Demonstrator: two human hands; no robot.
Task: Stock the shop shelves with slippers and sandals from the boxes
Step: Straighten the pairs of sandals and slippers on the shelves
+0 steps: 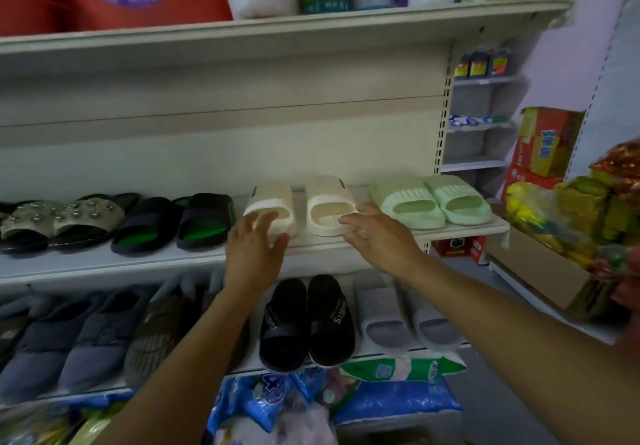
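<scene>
On the middle shelf a pair of cream slides sits between a black-and-green pair on the left and a pale green pair on the right. The left cream slide and the right cream slide stand apart, each with its long axis running front to back and its open heel end facing the person. The left hand lies at the heel of the left slide, fingers spread and nearly straight, their tips at or just touching its rear edge; it grips nothing. The right hand lies at the near right side of the right slide, fingers relaxed, their tips against its heel edge, also holding nothing. Each slide thus lies straight ahead of its own hand, so any squaring-up would likely be a short push or nudge along that axis, or sideways to close the gap.
</scene>
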